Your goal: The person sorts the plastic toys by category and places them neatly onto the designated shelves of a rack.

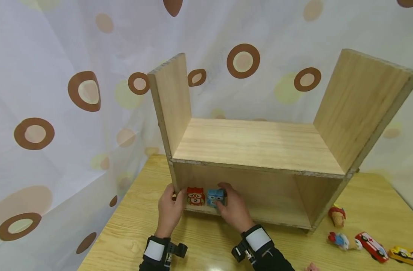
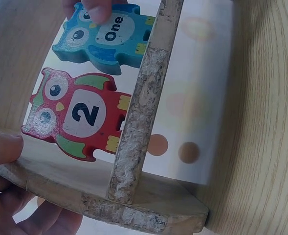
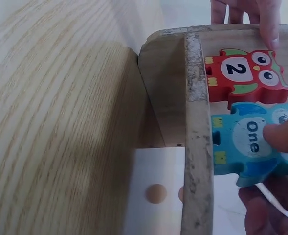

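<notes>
A wooden shelf unit (image 1: pixel 257 141) stands on the table, its lower compartment facing me. Inside that compartment, near the left panel, a red owl block (image 1: pixel 195 198) marked "2" stands upright on the bottom board. Close beside it is a blue owl block (image 1: pixel 213 195) marked "One", which my right hand (image 1: pixel 236 210) pinches, thumb over its front and fingers behind. Its feet meet the bottom board's edge in the left wrist view. My left hand (image 1: pixel 169 210) grips the shelf's left side panel (image 2: pixel 51 188), thumb on the inner face and fingers outside.
Right of the shelf lie an ice-cream-cone toy (image 1: pixel 337 217), a small colourful figure (image 1: pixel 343 241), a red toy car (image 1: pixel 372 246) with a white cross and a yellow toy vehicle (image 1: pixel 408 256). A pink object (image 1: pixel 312 267) shows at the lower edge. A patterned sheet (image 1: pixel 206 30) hangs behind.
</notes>
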A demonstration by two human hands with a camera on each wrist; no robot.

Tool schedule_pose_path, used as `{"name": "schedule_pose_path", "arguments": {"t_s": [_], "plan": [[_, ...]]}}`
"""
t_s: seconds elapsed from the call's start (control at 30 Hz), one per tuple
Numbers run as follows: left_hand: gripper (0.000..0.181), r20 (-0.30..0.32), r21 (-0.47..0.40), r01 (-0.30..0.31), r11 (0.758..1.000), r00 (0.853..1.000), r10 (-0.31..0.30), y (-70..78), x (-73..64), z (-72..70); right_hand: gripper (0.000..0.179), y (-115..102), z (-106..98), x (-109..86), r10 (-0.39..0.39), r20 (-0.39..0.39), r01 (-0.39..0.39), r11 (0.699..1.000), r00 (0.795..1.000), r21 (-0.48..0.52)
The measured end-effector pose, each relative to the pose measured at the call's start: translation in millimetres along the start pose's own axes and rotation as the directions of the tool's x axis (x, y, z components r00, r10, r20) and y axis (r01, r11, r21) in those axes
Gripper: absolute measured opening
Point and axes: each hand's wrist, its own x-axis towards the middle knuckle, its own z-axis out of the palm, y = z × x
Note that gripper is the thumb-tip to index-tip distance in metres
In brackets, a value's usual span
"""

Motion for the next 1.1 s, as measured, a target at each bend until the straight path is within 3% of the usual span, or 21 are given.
{"name": "schedule_pose_path", "arguments": {"t_s": [0.2,0.4,0.53,0.8,0.93,1.1], "plan": [[0.029,0.001,0.005,-0.007,1.0,1.0,0.007,-4.9,-4.5,0.5,0.063,2,-12,-10.7,-0.017,-0.085,0.014,0.999,0.996,-0.037],[0.026,-0.038,0.018,0.018,1.0,0.999,-0.018,-7.7,-11.3,-3.8,0.054,0,-26,-23.3,-0.126,-0.193,0.11,0.99,0.973,-0.092],[0.025,-0.037,0.016,0.019,1.0,0.999,-0.019,-6.2,-12.6,-4.7,0.048,-6,-37,-40.8,-0.168,-0.212,0.143,0.981,0.963,-0.127],[0.026,-0.017,0.005,0.015,1.0,1.0,-0.015,-3.6,-6.4,-1.4,0.04,-8,-71,-83.4,-0.037,-0.175,0.013,0.991,0.984,-0.136],[0.026,-0.011,-0.01,0.004,1.0,1.0,-0.004,-4.1,-3.3,0.3,0.034,1,-86,-102.4,-0.026,-0.226,-0.016,0.983,0.974,-0.182],[0.025,-0.007,-0.02,-0.016,1.0,1.0,0.016,-3.9,-1.5,1.7,0.029,19,-99,-121.1,-0.026,-0.324,-0.056,0.969,0.946,-0.24]]}}
